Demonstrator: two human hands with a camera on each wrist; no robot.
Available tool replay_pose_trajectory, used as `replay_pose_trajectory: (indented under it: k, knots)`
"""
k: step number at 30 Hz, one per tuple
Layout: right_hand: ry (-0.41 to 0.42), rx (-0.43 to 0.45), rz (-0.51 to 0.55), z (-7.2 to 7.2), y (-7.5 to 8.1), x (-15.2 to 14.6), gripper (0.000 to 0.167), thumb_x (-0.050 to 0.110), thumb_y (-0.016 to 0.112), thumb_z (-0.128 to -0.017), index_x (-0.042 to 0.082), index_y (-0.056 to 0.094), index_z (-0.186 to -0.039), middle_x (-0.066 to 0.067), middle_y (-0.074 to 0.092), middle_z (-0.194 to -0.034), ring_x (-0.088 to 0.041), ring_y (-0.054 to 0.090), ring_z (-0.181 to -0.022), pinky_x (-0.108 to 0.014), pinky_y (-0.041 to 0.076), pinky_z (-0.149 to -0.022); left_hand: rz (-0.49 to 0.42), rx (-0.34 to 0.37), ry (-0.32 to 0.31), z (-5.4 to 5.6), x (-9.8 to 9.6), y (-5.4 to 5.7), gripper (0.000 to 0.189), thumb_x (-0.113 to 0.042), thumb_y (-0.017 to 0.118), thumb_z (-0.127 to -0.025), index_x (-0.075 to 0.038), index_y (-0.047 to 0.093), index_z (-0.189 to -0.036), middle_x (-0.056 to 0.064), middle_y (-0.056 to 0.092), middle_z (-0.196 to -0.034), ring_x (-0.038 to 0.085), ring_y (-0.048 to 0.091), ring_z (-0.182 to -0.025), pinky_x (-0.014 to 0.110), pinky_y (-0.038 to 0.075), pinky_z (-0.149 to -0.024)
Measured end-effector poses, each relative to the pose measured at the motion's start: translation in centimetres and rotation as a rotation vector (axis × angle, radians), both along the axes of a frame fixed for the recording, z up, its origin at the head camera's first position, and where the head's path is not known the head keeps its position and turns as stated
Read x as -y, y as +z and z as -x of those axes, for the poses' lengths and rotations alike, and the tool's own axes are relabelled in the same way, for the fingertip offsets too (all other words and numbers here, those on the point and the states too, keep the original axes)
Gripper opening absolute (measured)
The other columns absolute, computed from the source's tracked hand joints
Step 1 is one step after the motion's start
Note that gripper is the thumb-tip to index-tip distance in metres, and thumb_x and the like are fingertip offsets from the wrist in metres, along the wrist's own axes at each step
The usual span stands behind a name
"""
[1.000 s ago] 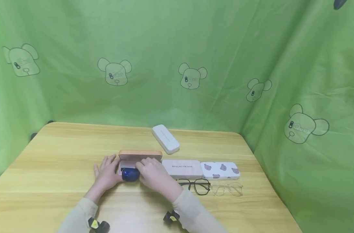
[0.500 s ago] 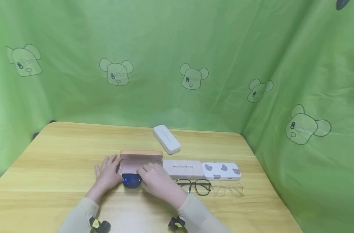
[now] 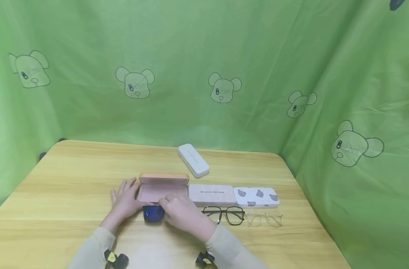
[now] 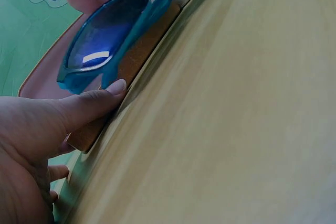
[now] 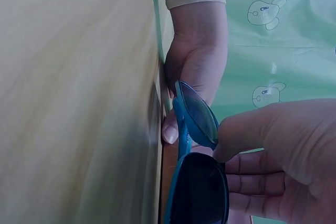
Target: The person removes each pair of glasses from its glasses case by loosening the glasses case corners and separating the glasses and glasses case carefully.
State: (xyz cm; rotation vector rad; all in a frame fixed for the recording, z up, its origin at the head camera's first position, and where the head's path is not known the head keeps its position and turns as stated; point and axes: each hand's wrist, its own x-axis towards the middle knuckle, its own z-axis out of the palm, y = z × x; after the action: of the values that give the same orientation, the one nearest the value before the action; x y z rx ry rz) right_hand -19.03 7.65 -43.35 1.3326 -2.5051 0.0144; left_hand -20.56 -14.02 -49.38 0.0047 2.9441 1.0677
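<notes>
An orange-brown glasses case (image 3: 164, 178) with a pink lining stands with its lid raised on the table. My left hand (image 3: 125, 201) holds the case's left end. In the left wrist view its thumb (image 4: 100, 100) lies along the front edge, and its fingers are partly hidden beyond the end. My right hand (image 3: 182, 213) pinches a pair of blue sunglasses (image 3: 153, 214) by the upper frame, just in front of the case. In the right wrist view the sunglasses (image 5: 197, 187) are tilted, with the dark lenses facing out. The inside of the case shows bare pink lining.
A closed pale pink case (image 3: 212, 195) and a white bear-print case (image 3: 256, 197) stand in a row to the right. Black-framed glasses (image 3: 234, 215) and thin gold-framed glasses (image 3: 264, 219) lie before them. A white case (image 3: 193, 160) lies farther back. Green curtains (image 3: 177, 123) surround the table.
My right hand has drawn the blue sunglasses out of the brown case toward me, so more of the lining shows. The left hand has stayed at the case's left end.
</notes>
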Motion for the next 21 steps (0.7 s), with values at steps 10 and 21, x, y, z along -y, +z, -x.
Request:
replay_pose_trajectory:
  k: [10, 21]
  knots:
    - [0.012, -0.011, -0.013, 0.3, -0.8, -0.1, 0.011, 0.014, 0.074, -0.076, 0.016, 0.067, -0.085, 0.008, 0.064, -0.070, -0.002, 0.050, -0.059, -0.013, 0.044, -0.056, -0.006, -0.009, 0.002, 0.0, -0.1, -0.1, 0.106, -0.057, 0.083, -0.061, -0.007, 0.043, -0.145, 0.026, 0.024, -0.157, 0.051, 0.006, -0.146, 0.074, -0.015, -0.110]
    - [-0.014, 0.012, -0.042, 0.4, -1.0, 0.0, 0.012, 0.014, 0.073, -0.077, 0.016, 0.067, -0.087, 0.008, 0.064, -0.071, -0.003, 0.051, -0.061, -0.015, 0.043, -0.058, -0.010, -0.013, 0.004, 0.1, -0.1, -0.2, 0.106, -0.058, 0.083, -0.061, -0.008, 0.043, -0.145, 0.026, 0.024, -0.157, 0.051, 0.006, -0.146, 0.074, -0.014, -0.110]
